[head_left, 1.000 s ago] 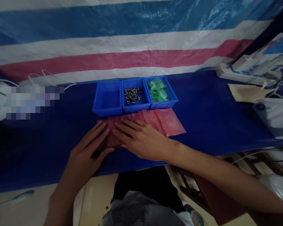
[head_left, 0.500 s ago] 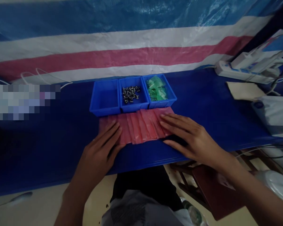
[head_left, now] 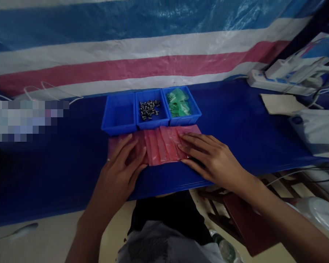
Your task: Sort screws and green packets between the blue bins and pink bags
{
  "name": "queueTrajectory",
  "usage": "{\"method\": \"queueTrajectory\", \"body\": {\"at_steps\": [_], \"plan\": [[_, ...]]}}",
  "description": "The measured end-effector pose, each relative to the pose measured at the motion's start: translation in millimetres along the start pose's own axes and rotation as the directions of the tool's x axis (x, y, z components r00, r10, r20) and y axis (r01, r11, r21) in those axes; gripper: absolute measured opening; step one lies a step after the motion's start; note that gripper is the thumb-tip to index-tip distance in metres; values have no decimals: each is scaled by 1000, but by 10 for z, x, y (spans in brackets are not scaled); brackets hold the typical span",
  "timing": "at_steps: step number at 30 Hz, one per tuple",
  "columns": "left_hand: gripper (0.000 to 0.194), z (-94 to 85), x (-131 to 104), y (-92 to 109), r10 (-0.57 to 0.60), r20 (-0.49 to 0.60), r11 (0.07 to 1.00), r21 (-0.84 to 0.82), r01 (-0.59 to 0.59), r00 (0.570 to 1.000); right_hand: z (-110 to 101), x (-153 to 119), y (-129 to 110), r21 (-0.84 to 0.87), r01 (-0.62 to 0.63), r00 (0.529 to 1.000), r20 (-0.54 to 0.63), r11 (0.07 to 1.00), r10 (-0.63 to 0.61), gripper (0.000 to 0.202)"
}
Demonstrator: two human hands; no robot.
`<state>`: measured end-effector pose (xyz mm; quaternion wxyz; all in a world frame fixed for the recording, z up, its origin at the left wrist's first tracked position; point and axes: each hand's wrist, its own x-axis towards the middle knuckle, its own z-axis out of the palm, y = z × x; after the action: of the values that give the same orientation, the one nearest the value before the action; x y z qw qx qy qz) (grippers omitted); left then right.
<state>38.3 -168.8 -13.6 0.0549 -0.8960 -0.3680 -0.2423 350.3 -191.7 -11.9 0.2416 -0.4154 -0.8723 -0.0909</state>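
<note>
A row of overlapping pink plastic bags [head_left: 163, 146] lies flat on the blue table, just in front of three blue bins. My left hand [head_left: 119, 171] rests on the left end of the row, fingers spread and flat. On the right part of the bags lies my right hand [head_left: 208, 155], its fingers stretched out. The left bin [head_left: 119, 115] holds nothing I can see. Dark screws [head_left: 148, 109] lie in the middle bin [head_left: 153, 123]. Green plastic pieces [head_left: 178, 102], perhaps small bags, fill part of the right bin [head_left: 190, 118].
A striped plastic sheet [head_left: 142, 65] hangs behind the table [head_left: 71, 175]. At the right stand a white power strip [head_left: 279, 83] with cables and a piece of cardboard [head_left: 282, 104]. Below the table's right front edge is a brown stool [head_left: 249, 223]. A blurred-out patch covers things at the left.
My right hand has slid slightly left over the bags. The fingers of my left hand have shifted and spread across the left end. The view has turned a little.
</note>
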Motion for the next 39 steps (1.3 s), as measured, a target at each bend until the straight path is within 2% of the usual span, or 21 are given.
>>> {"method": "queueTrajectory", "body": {"at_steps": [7,10,13,16,20,24,28,32,35,39], "plan": [[54,29,107,194,65,-54,998,32,-63,996,51,-69,30,46,-25,999,30,999,24,36],[42,105,160,274,71,-42,997,31,-70,997,58,-40,5,81,-42,999,29,996,40,46],[32,138,174,289,14,-75,999,30,-11,997,4,-67,55,146,-72,997,13,987,71,56],[35,108,195,274,16,-96,1000,28,-14,995,-69,-156,169,200,-97,995,16,975,95,46],[45,120,320,324,133,-45,991,15,-133,990,-93,-212,230,151,-106,994,4,983,107,33],[36,251,479,449,164,18,986,-26,-164,986,-68,-173,179,39,-95,994,-45,995,97,31],[32,338,554,518,182,37,981,-83,-178,983,-91,-210,229,119,-54,999,8,991,53,34],[30,358,545,535,157,2,985,-79,-156,988,-106,-246,293,166,-17,998,59,986,8,32],[29,370,522,561,113,-53,992,-46,-115,992,-69,-201,261,143,-9,1000,10,990,8,30],[37,395,522,597,61,-59,998,-19,-62,996,-11,-133,206,98,3,999,-43,995,2,30]]}}
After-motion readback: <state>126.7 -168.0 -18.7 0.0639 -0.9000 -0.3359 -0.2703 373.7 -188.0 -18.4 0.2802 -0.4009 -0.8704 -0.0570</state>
